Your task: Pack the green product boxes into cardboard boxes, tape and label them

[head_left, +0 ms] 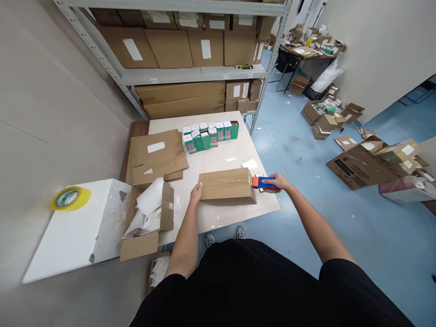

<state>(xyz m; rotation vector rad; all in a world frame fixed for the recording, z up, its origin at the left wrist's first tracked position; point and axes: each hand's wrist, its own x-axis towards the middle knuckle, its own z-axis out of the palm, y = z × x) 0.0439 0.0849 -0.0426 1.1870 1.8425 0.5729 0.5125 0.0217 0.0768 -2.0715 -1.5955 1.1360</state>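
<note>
A long closed cardboard box (225, 183) lies on the white table (218, 218) in front of me. My left hand (196, 192) grips the box's left end, with the thumb over its edge. In my right hand (279, 181) is a blue and orange tape dispenser (264, 182), its orange head against the right end of the box. A seam runs lengthwise along the top of the box, and clear tape shows at its right end. Partly hidden behind the dispenser lies a dark-edged flat object (259, 175).
Several green and white small boxes (206, 141) stand at the table's back. Flattened cardboard (156, 156) lies on the left, near an open carton (166, 206) of white paper. A yellow tape roll (71, 198) rests on a white surface. Shelving (190, 75) stands behind the table.
</note>
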